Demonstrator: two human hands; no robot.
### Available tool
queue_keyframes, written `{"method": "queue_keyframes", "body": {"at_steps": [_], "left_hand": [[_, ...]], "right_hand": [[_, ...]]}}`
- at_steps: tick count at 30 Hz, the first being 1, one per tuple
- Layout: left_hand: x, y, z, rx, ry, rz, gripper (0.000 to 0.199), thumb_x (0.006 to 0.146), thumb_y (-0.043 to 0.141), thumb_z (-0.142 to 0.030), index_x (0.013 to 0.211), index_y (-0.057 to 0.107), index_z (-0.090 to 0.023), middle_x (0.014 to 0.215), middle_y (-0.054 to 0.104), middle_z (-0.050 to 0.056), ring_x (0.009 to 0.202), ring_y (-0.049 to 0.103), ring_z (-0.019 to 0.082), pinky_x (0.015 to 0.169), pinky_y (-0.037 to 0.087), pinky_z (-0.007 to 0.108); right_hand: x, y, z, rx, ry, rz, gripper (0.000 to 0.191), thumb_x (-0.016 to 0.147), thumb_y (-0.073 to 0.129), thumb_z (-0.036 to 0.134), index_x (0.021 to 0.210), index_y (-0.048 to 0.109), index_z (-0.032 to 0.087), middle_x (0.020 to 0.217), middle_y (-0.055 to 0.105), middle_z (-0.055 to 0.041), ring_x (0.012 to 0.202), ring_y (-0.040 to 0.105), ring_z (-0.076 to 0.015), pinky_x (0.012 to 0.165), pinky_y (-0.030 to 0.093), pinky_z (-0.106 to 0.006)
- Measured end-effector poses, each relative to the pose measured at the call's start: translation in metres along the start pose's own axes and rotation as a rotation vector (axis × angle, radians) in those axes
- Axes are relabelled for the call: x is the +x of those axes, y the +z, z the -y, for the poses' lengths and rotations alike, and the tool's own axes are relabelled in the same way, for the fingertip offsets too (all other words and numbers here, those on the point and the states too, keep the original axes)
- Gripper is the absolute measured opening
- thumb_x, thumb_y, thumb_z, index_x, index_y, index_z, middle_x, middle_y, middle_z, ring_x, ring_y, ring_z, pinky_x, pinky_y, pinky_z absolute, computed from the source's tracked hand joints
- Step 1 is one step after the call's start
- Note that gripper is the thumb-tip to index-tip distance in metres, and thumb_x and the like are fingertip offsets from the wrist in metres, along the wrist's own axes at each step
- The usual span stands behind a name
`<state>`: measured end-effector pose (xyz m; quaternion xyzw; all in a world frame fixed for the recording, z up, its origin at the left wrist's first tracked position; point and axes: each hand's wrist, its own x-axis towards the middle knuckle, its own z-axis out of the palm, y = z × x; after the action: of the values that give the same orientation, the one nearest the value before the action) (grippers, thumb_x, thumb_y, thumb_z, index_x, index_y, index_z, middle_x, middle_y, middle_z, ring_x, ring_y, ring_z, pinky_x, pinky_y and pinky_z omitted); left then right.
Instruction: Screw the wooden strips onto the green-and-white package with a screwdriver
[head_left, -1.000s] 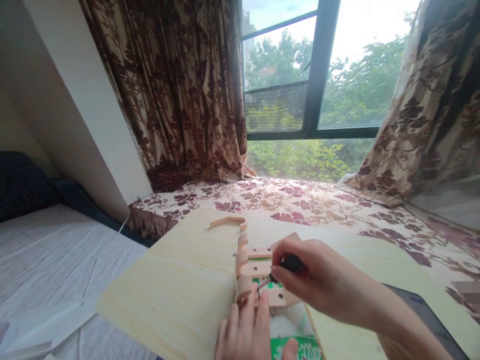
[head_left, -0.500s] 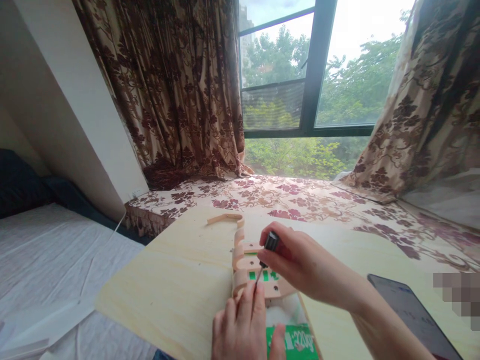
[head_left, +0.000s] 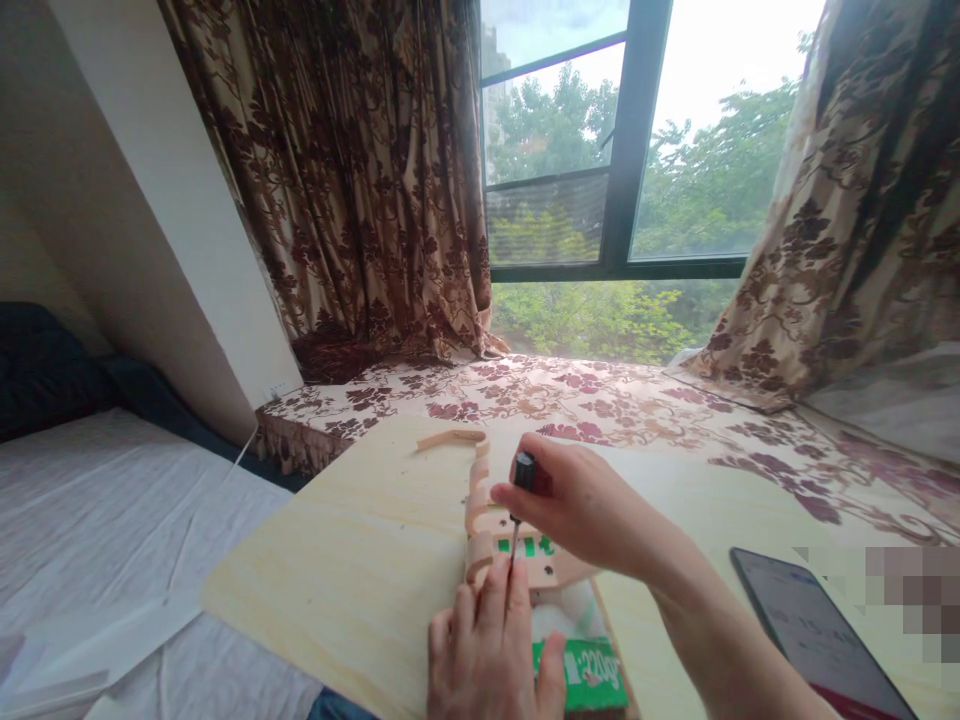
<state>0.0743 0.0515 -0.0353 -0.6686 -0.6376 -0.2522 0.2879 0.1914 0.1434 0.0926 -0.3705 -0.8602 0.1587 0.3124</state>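
My right hand [head_left: 581, 500] grips a screwdriver [head_left: 524, 472] by its black handle, held nearly upright. Its thin shaft points down to the fingertips of my left hand [head_left: 491, 645]. The left hand lies palm down with fingers extended, pressing at the near end of a light wooden piece [head_left: 480, 555] with curved parts and dark screw spots. Green patches show through gaps in the wood. Below it, beside my left thumb, is a green and white package [head_left: 589, 675] printed "220g". The screwdriver's tip is hidden at the left fingers.
A pale wooden board [head_left: 337, 580] lies under the work, with a thin curved wooden strip [head_left: 450, 438] toward its far edge. A phone [head_left: 817, 635] rests at the right. Beyond are a floral-covered ledge [head_left: 525, 385], curtains and a window; a bed [head_left: 150, 530] is at the left.
My right hand and the screwdriver have shifted slightly left, and the handle is more upright. My left hand has stayed nearly in place. The view has moved a little.
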Motion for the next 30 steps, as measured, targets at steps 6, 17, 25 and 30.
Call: {"method": "queue_keyframes", "body": {"at_steps": [6, 17, 25, 30], "left_hand": [[-0.002, 0.006, 0.002, -0.016, 0.015, -0.053, 0.043, 0.076, 0.045, -0.025, 0.117, 0.058, -0.021, 0.118, 0.063, 0.003, 0.09, 0.057, 0.02, 0.069, 0.038, 0.035], [-0.001, 0.009, 0.003, 0.013, 0.038, -0.097, 0.043, 0.075, 0.045, -0.025, 0.115, 0.059, -0.021, 0.111, 0.066, 0.003, 0.089, 0.057, 0.022, 0.069, 0.037, 0.036], [-0.002, 0.01, 0.001, -0.017, 0.009, -0.067, 0.045, 0.072, 0.049, -0.026, 0.116, 0.059, -0.021, 0.113, 0.065, 0.003, 0.09, 0.057, 0.021, 0.069, 0.038, 0.036], [-0.002, 0.007, 0.0, -0.022, -0.016, -0.037, 0.045, 0.074, 0.048, -0.025, 0.118, 0.058, -0.022, 0.114, 0.065, 0.004, 0.092, 0.058, 0.022, 0.071, 0.039, 0.036]], "right_hand": [[0.008, 0.004, -0.003, 0.082, -0.008, 0.03, 0.017, 0.083, 0.054, 0.032, 0.075, 0.044, 0.022, 0.061, 0.046, 0.0052, 0.057, 0.04, -0.0103, 0.052, 0.026, -0.024], [0.0, 0.004, -0.001, -0.045, 0.001, 0.011, 0.016, 0.089, 0.046, 0.034, 0.08, 0.041, 0.022, 0.065, 0.051, 0.0029, 0.059, 0.044, -0.0125, 0.054, 0.028, -0.026], [-0.01, -0.019, 0.007, 0.067, -0.093, 0.115, 0.012, 0.09, 0.046, 0.028, 0.083, 0.054, 0.022, 0.073, 0.06, 0.0033, 0.064, 0.05, -0.01, 0.057, 0.033, -0.023], [-0.009, -0.013, 0.005, -0.069, -0.063, 0.019, 0.019, 0.087, 0.05, 0.033, 0.072, 0.048, 0.02, 0.061, 0.053, 0.0032, 0.055, 0.044, -0.0104, 0.051, 0.028, -0.024]]}}
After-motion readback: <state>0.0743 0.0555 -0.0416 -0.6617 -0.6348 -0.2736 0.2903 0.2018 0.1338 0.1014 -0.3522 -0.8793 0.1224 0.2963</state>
